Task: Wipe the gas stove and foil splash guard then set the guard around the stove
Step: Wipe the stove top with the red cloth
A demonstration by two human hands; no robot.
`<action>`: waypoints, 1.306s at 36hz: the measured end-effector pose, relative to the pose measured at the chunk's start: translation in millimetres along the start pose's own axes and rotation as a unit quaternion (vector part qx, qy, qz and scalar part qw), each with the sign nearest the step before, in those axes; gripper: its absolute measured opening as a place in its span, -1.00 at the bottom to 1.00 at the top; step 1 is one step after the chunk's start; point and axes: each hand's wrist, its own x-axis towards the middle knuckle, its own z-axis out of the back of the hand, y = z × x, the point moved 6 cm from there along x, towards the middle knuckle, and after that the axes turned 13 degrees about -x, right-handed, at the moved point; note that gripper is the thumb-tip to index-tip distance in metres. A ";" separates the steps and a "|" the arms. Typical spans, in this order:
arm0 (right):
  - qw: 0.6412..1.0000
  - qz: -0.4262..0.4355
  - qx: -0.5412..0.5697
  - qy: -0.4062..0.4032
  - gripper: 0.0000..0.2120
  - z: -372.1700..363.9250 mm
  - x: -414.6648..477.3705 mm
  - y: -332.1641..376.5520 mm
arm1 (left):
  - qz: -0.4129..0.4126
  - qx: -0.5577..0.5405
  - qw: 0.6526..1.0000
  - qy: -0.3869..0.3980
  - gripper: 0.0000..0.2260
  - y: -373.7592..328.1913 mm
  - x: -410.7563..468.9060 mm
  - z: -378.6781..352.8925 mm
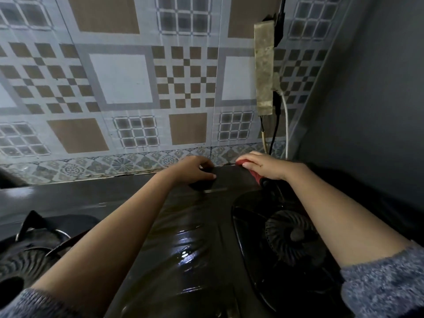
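**At the stove's rear edge, both hands down by the wall**

Up against the wall, my view has the right hand [263, 166] wrapped around a red-handled tool [254, 174]. The fingers are curled over its red grip, and its front end points left along the seam where stove meets wall. What kind of tool it is I cannot tell, since the hand covers most of it.

Just beside it, the left hand [197, 169] rests on the same rear edge with its fingers bent downward and the thumb lying on the top plate. I cannot tell whether it holds anything; the patch beneath it is too dark.

Both forearms reach across the gas stove [188, 237], which fills the lower frame. Its black top is glossy and streaked with wet sheen.

On the right, a round black dish [243, 216] holds a ribbed burner head [296, 235]. On the left, a pan support [34, 223] stands over the second burner [25, 262].

Knitted grey sleeves [385, 283] are pushed up both arms.

Behind, the patterned tiled wall [124, 79] carries a grimy power strip [265, 67], with cables [285, 125] hanging down from it.
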 end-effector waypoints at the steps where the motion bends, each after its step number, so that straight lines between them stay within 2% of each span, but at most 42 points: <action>1: 1.000 -0.001 0.009 -0.007 -0.67 1.5 -3.4 -4.5 | -0.002 -0.003 1.000 0.002 -0.63 -1.3 1.8 -1.6; 7: 0.996 -0.023 0.061 -0.057 -0.67 6.8 -24.1 -44.0 | -0.012 -0.011 1.000 -0.003 -0.66 -8.3 10.7 -9.0; 13: 0.991 -0.051 0.066 -0.105 -0.65 12.5 -45.6 -74.0 | -0.026 0.011 1.000 -0.002 -0.64 -24.7 21.0 -22.5; 17: 0.992 -0.073 0.042 -0.095 -0.59 14.7 -50.8 -81.6 | -0.034 0.009 0.999 -0.005 -0.63 -30.4 25.8 -28.5; 22: 0.981 -0.158 0.022 -0.114 -0.48 22.8 -51.2 -87.2 | -0.040 -0.007 0.999 -0.011 -0.65 -30.6 27.7 -31.4; 25: 0.973 -0.206 0.033 -0.097 -0.47 17.8 -51.3 -84.7 | -0.043 -0.009 0.999 -0.019 -0.66 -30.6 26.8 -31.4; 29: 0.976 -0.184 0.047 -0.110 -0.56 15.8 -49.6 -69.3 | -0.043 -0.003 0.999 -0.025 -0.64 -30.8 24.8 -32.3; 33: 0.984 -0.113 0.095 -0.096 -0.63 15.2 -48.5 -52.3 | -0.038 0.002 0.999 -0.032 -0.64 -31.3 23.6 -32.8; 38: 0.990 -0.025 0.139 -0.009 -0.48 12.6 -51.2 -35.1 | -0.028 0.015 0.999 -0.028 -0.64 -32.5 23.0 -32.4; 40: 0.987 -0.024 0.158 0.003 -0.55 14.3 -57.9 -31.0 | -0.026 0.020 0.999 -0.027 -0.63 -32.9 22.6 -32.2; 42: 0.987 -0.040 0.155 -0.024 -0.62 17.4 -62.5 -32.0 | -0.026 0.027 0.999 -0.030 -0.63 -33.7 21.3 -32.2; 45: 0.986 -0.088 0.106 -0.096 -0.60 23.0 -68.6 -39.8 | -0.025 0.027 0.999 -0.033 -0.62 -32.8 18.5 -32.0; 47: 0.982 -0.119 0.088 -0.118 -0.59 22.8 -71.3 -44.5 | -0.029 0.023 0.999 -0.035 -0.63 -31.4 14.7 -30.0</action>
